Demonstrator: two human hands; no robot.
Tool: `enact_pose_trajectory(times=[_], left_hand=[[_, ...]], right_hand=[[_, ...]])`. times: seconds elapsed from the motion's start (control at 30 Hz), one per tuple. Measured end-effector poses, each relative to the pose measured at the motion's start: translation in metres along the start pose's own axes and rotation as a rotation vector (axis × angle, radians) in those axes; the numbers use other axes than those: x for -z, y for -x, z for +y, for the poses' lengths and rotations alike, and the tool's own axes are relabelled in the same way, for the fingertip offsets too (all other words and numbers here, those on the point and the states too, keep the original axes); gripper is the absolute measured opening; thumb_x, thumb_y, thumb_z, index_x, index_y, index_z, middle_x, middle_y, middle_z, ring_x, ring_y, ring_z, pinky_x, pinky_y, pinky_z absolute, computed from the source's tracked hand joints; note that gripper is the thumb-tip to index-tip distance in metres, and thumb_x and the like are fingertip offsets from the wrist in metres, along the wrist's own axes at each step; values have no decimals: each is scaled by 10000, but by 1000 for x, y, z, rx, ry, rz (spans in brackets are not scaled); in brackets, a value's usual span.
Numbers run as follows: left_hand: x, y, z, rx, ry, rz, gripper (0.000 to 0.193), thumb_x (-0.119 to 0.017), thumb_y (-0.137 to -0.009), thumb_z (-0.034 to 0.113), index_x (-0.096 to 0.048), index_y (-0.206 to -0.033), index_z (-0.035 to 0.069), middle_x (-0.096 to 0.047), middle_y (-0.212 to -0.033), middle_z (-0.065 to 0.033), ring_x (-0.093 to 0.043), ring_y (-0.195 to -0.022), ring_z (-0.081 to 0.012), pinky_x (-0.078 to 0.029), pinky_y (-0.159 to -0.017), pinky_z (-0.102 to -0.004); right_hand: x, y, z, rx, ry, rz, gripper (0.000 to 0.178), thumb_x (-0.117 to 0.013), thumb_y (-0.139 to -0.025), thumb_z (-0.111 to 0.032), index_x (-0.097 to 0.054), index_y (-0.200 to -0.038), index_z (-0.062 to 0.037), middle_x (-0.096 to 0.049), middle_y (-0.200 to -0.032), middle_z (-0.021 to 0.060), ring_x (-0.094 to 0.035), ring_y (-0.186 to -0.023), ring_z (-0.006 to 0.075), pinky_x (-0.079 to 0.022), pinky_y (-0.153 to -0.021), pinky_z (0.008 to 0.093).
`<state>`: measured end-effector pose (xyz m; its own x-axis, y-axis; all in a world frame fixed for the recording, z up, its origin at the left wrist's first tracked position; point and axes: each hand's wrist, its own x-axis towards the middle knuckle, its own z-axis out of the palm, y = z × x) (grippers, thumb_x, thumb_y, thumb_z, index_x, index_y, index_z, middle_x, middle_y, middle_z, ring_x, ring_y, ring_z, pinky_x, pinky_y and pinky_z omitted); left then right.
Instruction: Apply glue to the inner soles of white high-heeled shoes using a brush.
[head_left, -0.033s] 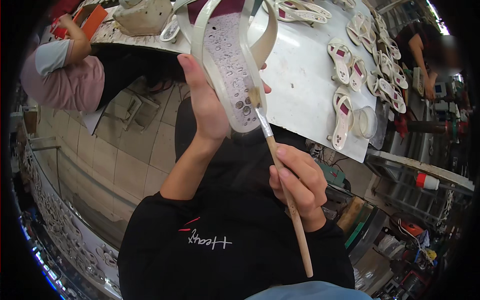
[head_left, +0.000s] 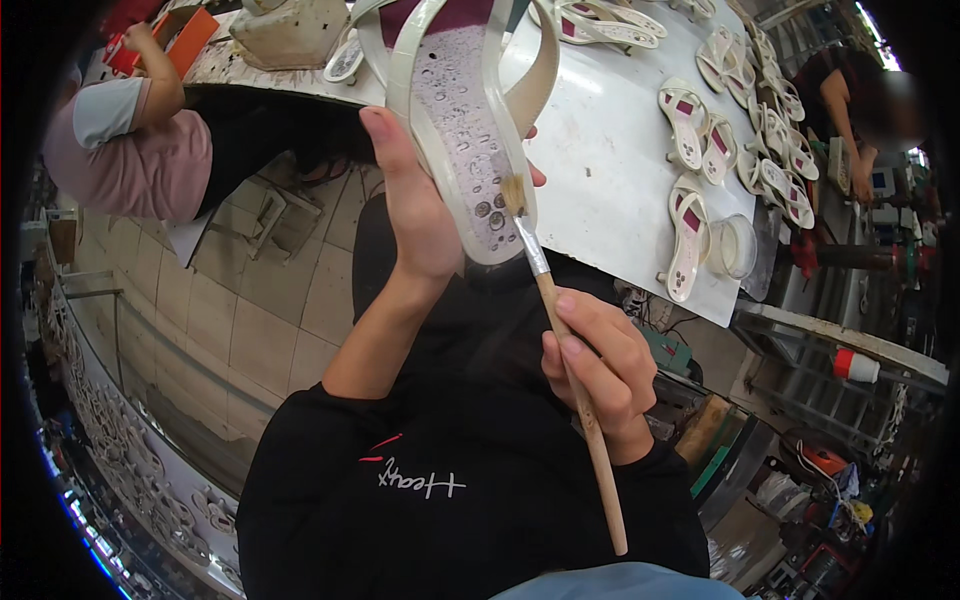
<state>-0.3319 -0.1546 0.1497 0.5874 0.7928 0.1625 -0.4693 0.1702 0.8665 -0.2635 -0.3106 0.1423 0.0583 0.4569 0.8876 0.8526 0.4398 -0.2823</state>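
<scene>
My left hand (head_left: 412,205) grips a cream sandal (head_left: 460,120) from beneath, thumb along its left side and fingertips showing at its right edge. The sandal's inner sole is pale lilac with dark round marks, and a maroon patch shows near the upper frame edge. Between the fingers of my right hand (head_left: 605,375) is a paintbrush (head_left: 590,440) with a wooden handle and metal collar. Its bristles touch the sole's right side, beside the dark circles.
A white table (head_left: 590,190) holds several similar sandals (head_left: 685,120) and a clear round container (head_left: 732,246). At the left sits a person in a pink top (head_left: 165,150), near an orange box (head_left: 187,40). Another person's arm (head_left: 838,110) reaches in at the right.
Barely anything differs: the sandal, both hands and the brush sit a few pixels further right in the picture, as does the table. Both grips stay the same.
</scene>
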Motion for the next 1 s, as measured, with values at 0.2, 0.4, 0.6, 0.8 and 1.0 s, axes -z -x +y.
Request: enact_pose_trajectory(times=[0.2, 0.4, 0.6, 0.8, 1.0], left_hand=[[4, -1, 0, -13, -22, 11, 947, -39, -858, 727, -444, -1224, -46, -639, -907, -205, -665, -645, -240, -546, -530, -298], [8, -2, -1, -14, -25, 27, 939, -41, -856, 731, -426, -1240, -34, -639, -904, -217, -664, -651, -260, -550, -561, -325], [14, -3, -2, -38, -64, 42, 942, -41, -856, 730, -435, -1225, -43, -639, -897, -217, -665, -648, -256, -551, -549, -325], [14, -4, -5, -24, -29, 78, 951, -34, -854, 731, -453, -1194, -53, -635, -877, -197, -667, -645, -248, -552, -541, -320], [19, -2, -9, -1, -39, 92, 958, -38, -847, 741, -467, -1173, -51, -629, -890, -190, -666, -656, -254, -553, -551, -323]], right_hand=[[-2, 0, -1, -14, -16, -19, 183, -657, -775, 70, -518, -888, 102, -612, -863, 242, -665, -674, 347, -603, -566, 361], [-3, 2, -2, -40, -17, -29, 190, -662, -772, 58, -519, -891, 93, -616, -867, 243, -663, -657, 338, -599, -556, 359], [-6, 2, -3, -58, -33, -42, 202, -668, -764, 53, -514, -890, 91, -618, -852, 240, -661, -656, 329, -597, -559, 359], [-5, 3, -2, -88, -48, -85, 230, -677, -758, 46, -505, -904, 87, -616, -847, 238, -660, -663, 327, -596, -566, 361], [-4, 1, -3, -123, -77, -114, 252, -693, -753, 38, -506, -916, 83, -615, -849, 234, -659, -677, 323, -590, -565, 357]])
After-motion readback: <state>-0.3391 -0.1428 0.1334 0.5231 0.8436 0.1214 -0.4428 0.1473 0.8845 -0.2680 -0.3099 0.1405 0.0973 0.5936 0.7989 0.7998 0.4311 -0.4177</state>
